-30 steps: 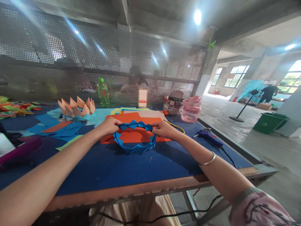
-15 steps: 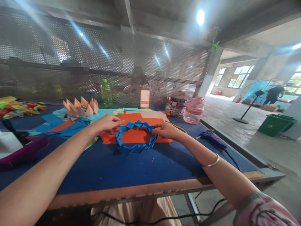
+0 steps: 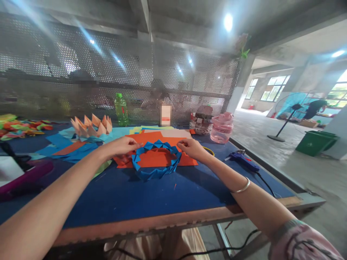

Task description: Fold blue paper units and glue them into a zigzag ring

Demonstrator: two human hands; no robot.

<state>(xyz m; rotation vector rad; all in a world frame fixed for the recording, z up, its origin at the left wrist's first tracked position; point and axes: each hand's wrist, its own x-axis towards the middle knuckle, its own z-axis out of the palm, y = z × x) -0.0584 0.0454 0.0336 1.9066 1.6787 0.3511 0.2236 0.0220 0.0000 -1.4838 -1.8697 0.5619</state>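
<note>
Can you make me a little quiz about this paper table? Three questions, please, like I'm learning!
1. True or false: the blue folded paper ring lies partly on an orange paper sheet.
2. Which is nearer the blue glue gun: the left hand or the right hand?
3. What colour is the plastic bottle behind the papers? A. red B. green C. white

Key: 1. True. 2. The right hand. 3. B.

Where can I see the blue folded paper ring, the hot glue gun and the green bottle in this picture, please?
Blue folded paper ring (image 3: 155,174): head view, on its near edge.
Hot glue gun (image 3: 244,161): head view, on its blue body.
Green bottle (image 3: 121,110): head view, on its middle.
</note>
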